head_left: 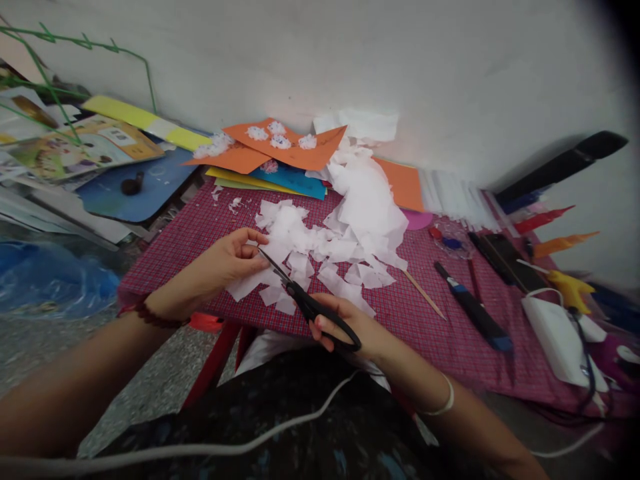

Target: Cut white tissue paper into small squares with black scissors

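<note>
My right hand [345, 323] is wrapped around the black-handled scissors [313, 307], with fingers in the handle loops. The blades point up and left, their tips close to my left hand [240, 257]. My left thumb and fingers are pinched together on the edge of a piece of thin white paper [243, 287], partly hidden by the hand. Just beyond both hands lies a loose heap of cut white paper pieces [300, 237]. A larger pile of white sheets [367, 200] rises behind it.
Orange cards [300, 157] with white paper tufts lie by the wall. On the right are a wooden stick [425, 295], a dark cutter-like tool [475, 310], a white power adapter [557, 340] and a yellow glue gun [570, 290]. A green wire rack [150, 83] stands left. A white cable crosses my lap.
</note>
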Demonstrator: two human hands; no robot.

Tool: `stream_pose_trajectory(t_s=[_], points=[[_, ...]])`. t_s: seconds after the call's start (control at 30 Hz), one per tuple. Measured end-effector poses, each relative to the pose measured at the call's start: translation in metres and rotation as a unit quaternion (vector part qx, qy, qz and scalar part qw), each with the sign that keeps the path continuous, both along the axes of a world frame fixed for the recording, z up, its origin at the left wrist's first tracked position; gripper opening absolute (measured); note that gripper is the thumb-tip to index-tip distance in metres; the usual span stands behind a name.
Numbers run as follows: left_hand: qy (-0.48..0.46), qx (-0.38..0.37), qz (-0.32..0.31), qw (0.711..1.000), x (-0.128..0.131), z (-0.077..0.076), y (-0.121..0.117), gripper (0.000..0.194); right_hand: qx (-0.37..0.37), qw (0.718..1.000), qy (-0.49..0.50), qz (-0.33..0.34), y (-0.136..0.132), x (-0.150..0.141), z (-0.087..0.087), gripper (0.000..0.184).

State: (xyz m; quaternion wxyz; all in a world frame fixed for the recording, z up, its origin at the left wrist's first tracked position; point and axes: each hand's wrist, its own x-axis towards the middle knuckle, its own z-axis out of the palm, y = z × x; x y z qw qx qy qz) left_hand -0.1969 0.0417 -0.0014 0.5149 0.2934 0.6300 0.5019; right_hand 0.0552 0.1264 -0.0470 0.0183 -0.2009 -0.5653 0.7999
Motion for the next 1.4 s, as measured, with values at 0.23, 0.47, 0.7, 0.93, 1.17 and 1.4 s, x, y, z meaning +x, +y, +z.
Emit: stream_pose_trajectory(t_s=[0.23, 0.47, 0.7, 0.93, 1.17, 1.4], points=[[-0.093, -0.014, 0.053, 0.994, -0.006, -0.010, -0.008, 0.041, -0.018, 1.000, 0.005, -0.023, -0.001, 0.000, -0.004, 0.053], [-0.068, 0.004, 0.054, 0.996, -0.011, -0.016, -0.018, 0.023, 0.018, 0.998, 0.047, 0.037, 0.006, 0.004, 0.003, 0.063], [-0.060, 0.048, 0.120, 0.990, -0.010, -0.002, -0.003, 0.020, 0.057, 0.995, 0.027, 0.081, 0.013, 0.009, 0.008, 0.068], [-0.042, 0.000, 0.044, 0.998, 0.000, -0.003, 0.003, 0.020, 0.096, 0.992, 0.013, 0.086, 0.013, 0.002, 0.019, 0.066], [-0.036, -0.001, 0.026, 0.999, -0.001, -0.006, 0.006, 0.018, 0.054, 0.998, -0.016, 0.021, 0.007, -0.005, 0.013, 0.063], [-0.010, 0.006, 0.022, 1.000, -0.004, -0.010, 0.009, 0.014, 0.016, 0.998, 0.046, 0.037, 0.010, -0.001, -0.004, 0.064]])
